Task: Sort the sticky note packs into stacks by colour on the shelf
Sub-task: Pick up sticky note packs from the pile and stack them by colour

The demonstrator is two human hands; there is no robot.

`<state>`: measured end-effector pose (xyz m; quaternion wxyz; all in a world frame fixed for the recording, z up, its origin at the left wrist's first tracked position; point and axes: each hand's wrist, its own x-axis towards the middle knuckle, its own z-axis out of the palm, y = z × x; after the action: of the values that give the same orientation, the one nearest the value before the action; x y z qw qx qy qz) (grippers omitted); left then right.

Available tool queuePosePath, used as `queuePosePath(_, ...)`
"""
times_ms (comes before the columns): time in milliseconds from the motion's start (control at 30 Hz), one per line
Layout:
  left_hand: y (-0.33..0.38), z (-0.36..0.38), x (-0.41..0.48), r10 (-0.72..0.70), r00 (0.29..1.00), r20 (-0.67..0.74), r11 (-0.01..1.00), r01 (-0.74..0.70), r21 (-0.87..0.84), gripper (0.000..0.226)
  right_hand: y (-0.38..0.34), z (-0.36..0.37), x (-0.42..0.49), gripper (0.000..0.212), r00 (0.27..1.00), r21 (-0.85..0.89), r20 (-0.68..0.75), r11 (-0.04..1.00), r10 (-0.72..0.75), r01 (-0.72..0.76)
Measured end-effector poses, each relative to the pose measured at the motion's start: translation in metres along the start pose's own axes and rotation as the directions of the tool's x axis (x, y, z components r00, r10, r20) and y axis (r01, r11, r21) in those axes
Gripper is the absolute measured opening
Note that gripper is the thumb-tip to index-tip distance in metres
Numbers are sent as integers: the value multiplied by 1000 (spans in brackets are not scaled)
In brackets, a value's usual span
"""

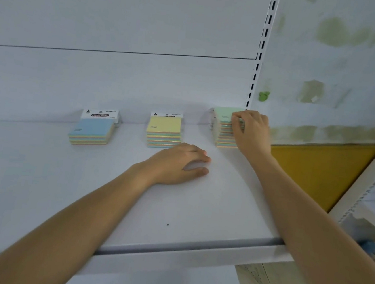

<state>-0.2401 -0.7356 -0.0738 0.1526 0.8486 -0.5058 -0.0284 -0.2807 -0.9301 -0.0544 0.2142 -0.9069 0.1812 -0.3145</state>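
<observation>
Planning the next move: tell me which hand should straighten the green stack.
Right. The right hand grips the green stack's upper packs; the left hand rests flat on the shelf in front of the yellow stack, holding nothing.

Shelf [37, 183] front open; gaps between blue stack [92, 131], yellow stack [163, 132], green stack [224, 127]; back panel [126, 18] blocks behind.

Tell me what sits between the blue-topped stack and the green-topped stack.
Head view: the yellow-topped stack stands between the blue-topped stack and green-topped stack, apart from both.
</observation>
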Motion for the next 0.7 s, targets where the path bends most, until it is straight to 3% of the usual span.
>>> queuePosePath(133, 2, -1, -3, -11, 1000, -16, 1000, 11, -2, 43, 0, 1, -1, 37, 1000, -44, -24, 999, -13, 12)
queuePosePath(267, -5, -15, -11, -32, 997, -70, 995, 38, 92, 43, -15, -1, -3, 46, 979, -94, -99, 981, -177, 168)
queuePosePath(400, -19, -36, -37, -29, 992, -119, 986, 48, 159, 42, -55, 10, -3, 47, 932, -127, -8, 925, -362, 358)
queuePosePath(533, -45, -60, -88, -43, 980, -195, 980, 79, 181, 47, -116, 33, -12, 50, 898, -81, 69, 895, -434, 439)
queuePosePath(700, -101, -93, -175, -208, 945, -252, 931, 270, 245, 41, -214, 75, -40, 63, 843, 7, 168, 856, -511, 517)
